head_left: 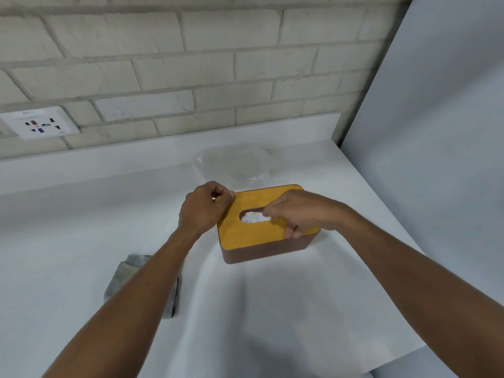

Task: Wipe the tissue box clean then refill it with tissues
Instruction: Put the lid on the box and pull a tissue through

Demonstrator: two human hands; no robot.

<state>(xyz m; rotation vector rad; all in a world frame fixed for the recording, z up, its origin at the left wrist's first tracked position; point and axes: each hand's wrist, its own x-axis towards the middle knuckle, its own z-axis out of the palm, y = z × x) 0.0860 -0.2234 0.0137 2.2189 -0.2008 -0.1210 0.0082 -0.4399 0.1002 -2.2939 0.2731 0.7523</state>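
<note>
the refill step is near its end: the tissue box (261, 251) sits upright on the white counter (81, 214), in front of you and just before an empty clear wrapper (231, 165), with its yellow lid (242, 233) seated and the grey cloth (128, 279) set aside at your left. your left hand (203, 211) curls onto the lid's far-left corner, steadying it. your right hand (297, 214) has its fingertips at the slot on the white tissues (252, 217); blur hides whether they are pinched. next, draw one sheet up through the slot while holding the lid down. the slot faces up; the box's long axis runs left to right, its right end angled slightly toward the wall.
</note>
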